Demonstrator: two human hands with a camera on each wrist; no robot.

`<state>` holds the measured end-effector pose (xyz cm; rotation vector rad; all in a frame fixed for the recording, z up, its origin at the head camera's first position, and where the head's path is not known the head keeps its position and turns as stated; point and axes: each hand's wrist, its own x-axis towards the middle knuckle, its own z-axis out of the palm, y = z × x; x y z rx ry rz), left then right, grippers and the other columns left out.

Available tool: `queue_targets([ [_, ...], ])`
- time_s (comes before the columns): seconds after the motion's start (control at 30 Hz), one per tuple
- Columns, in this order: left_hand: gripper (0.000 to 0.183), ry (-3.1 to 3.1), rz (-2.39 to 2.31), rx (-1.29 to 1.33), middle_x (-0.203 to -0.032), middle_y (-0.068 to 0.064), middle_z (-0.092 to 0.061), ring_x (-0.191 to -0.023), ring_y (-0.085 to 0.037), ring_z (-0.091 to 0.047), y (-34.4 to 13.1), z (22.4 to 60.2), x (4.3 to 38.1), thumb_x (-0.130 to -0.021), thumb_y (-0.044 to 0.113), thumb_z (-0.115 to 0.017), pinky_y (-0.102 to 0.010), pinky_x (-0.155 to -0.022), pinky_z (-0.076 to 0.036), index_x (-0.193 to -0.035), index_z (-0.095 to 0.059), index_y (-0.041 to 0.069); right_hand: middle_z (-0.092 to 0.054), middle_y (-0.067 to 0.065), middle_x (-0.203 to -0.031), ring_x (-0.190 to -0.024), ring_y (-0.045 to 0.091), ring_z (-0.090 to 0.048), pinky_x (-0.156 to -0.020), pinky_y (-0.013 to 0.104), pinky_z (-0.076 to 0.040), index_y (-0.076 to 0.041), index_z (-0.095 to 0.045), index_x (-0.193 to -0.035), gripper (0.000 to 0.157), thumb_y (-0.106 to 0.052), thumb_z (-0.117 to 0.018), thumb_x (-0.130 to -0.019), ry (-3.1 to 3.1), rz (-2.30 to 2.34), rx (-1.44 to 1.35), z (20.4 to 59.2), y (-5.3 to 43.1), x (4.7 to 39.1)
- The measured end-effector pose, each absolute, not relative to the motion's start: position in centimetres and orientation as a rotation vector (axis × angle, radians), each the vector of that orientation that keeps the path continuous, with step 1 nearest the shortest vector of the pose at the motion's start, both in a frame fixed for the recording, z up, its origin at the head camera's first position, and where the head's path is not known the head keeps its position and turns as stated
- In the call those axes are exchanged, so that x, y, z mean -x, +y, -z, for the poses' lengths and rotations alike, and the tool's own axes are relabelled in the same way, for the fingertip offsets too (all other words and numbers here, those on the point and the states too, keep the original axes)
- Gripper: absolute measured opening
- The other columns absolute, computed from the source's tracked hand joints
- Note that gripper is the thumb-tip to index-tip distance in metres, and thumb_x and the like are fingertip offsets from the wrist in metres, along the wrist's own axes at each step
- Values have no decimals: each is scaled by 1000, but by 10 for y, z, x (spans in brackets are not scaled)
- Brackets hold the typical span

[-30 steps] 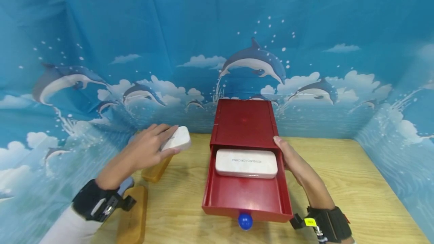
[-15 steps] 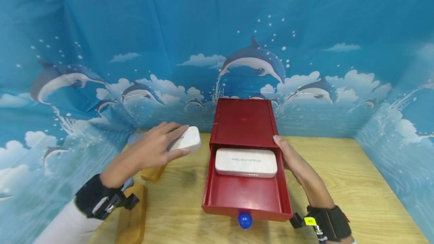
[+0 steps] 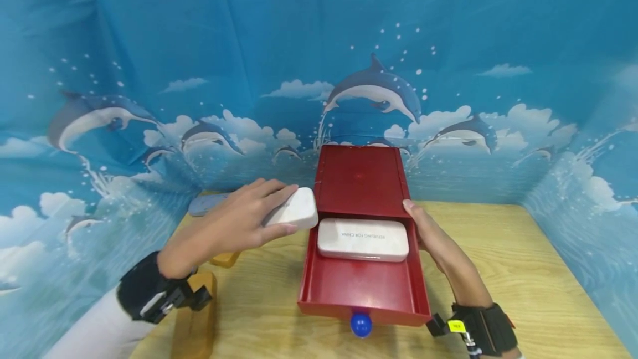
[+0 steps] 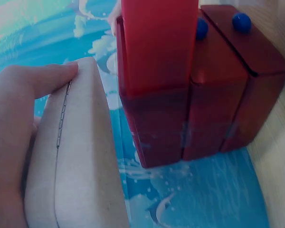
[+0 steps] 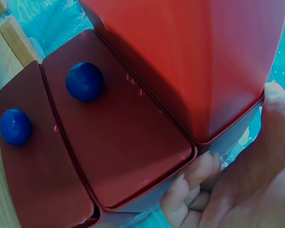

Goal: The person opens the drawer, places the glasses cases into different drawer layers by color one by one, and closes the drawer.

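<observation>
My left hand (image 3: 244,215) grips a white glasses case (image 3: 301,209) by its sides, tilted, just off the left edge of a red drawer cabinet (image 3: 360,179). Its metal hinge shows along the seam in the left wrist view. The cabinet's top drawer (image 3: 361,287) is pulled out, and another white glasses case (image 3: 363,241), with printed lettering, lies crosswise at its back. On the cabinet's right side, my right hand (image 3: 438,242) holds on, thumb at the upper edge and fingers curled against the side wall.
A blue knob (image 3: 361,324) sticks out from the drawer front. Two lower drawers (image 5: 128,128) with blue knobs are closed. To the left lie mustard-yellow cases (image 3: 196,320) and a blue-grey case (image 3: 206,204), partly behind my left arm. A dolphin-print cloth (image 3: 279,43) surrounds the wooden table (image 3: 508,270).
My left hand has carried the white glasses case rightward, up to the cabinet's left edge. My right hand, the cabinet and the drawer have stayed in place.
</observation>
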<state>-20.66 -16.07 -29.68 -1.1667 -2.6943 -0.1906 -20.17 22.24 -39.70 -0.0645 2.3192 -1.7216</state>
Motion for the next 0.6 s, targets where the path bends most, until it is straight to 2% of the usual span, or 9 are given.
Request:
queue_targets([
  [0.37,73,-2634,219,1310,-141,-9,-62,-111,-21,-61,-135,290,196,-97,55,-65,-35,-79,-53,-154,-50,10,-58,30,-136,-97,15,-68,-88,34,-55,0,-27,-156,78,-60,-21,-107,2332,1696,29,397,222,201],
  [0.6,73,-2627,179,1385,-142,-8,-61,-111,-20,-60,-117,287,191,-99,57,-62,-36,-83,-55,-154,-49,11,-58,31,-135,-95,15,-68,-87,35,-56,0,-26,-156,76,-59,-23,-108,2315,1725,44,397,223,202],
])
